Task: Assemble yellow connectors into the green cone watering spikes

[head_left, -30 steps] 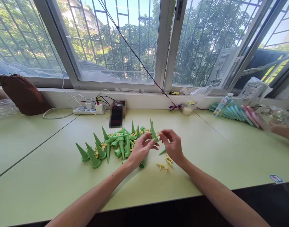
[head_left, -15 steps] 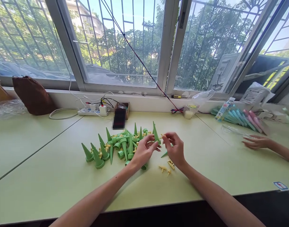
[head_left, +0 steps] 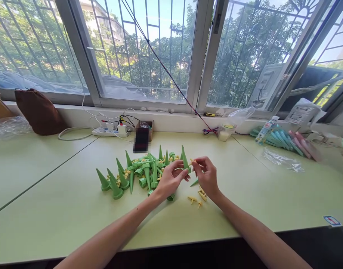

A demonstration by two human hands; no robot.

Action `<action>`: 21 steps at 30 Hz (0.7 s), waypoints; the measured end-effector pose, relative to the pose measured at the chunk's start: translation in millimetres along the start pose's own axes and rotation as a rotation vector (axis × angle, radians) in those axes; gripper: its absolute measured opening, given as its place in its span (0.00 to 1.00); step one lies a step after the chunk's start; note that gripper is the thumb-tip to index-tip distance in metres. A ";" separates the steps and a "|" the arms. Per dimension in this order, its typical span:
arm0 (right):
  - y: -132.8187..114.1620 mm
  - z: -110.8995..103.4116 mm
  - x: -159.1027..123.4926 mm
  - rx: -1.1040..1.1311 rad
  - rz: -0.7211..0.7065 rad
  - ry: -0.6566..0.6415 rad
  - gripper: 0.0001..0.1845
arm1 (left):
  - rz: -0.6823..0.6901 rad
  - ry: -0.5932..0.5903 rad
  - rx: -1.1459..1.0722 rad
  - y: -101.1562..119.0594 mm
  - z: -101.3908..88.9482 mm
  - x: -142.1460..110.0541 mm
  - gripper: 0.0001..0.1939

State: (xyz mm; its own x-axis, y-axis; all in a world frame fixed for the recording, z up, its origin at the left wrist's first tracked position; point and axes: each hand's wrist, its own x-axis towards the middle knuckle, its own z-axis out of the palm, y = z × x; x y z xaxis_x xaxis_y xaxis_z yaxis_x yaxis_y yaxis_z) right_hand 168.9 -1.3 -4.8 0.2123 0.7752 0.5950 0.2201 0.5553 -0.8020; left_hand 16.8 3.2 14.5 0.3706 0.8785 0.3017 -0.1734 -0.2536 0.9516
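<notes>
With twelve o'clock toward the window, the green cone (head_left: 185,160) lies at about one o'clock from the left hand (head_left: 170,179), whose fingers clasp it near the base. That hand is the nearer. From the right hand (head_left: 207,177) the cone lies at about ten o'clock. The right fingertips pinch a small yellow piece (head_left: 191,162), directed roughly toward nine or ten o'clock, at the cone's lower side; whether the two touch, I cannot tell.

The cone's long axis is close to upright, its narrow tip up and leaning slightly toward eleven o'clock, its wide base down. The hands are close together but apart, with cone and yellow piece between them.

A green pile (head_left: 146,172) lies at nine to ten o'clock from the left hand, and loose yellow pieces (head_left: 192,199) at about seven o'clock from the right.
</notes>
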 end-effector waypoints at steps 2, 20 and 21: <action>1.3 0.1 -0.3 0.010 0.007 0.002 0.09 | 0.009 0.020 -0.005 -0.6 -0.2 0.1 0.19; 8.9 -3.4 0.9 -0.075 -0.009 -0.125 0.16 | 0.160 0.092 0.308 -14.9 -10.2 2.4 0.17; 8.4 -3.5 0.9 -0.085 -0.011 -0.141 0.16 | 0.165 0.095 0.315 -15.0 -10.3 2.4 0.17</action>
State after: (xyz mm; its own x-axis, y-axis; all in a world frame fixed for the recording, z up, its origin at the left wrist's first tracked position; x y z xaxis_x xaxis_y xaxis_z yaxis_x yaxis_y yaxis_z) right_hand 174.3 3.1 -10.7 0.0754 0.8070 0.5857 0.3026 0.5412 -0.7846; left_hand 10.9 13.4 0.3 0.2721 0.8455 0.4595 0.0710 -0.4939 0.8666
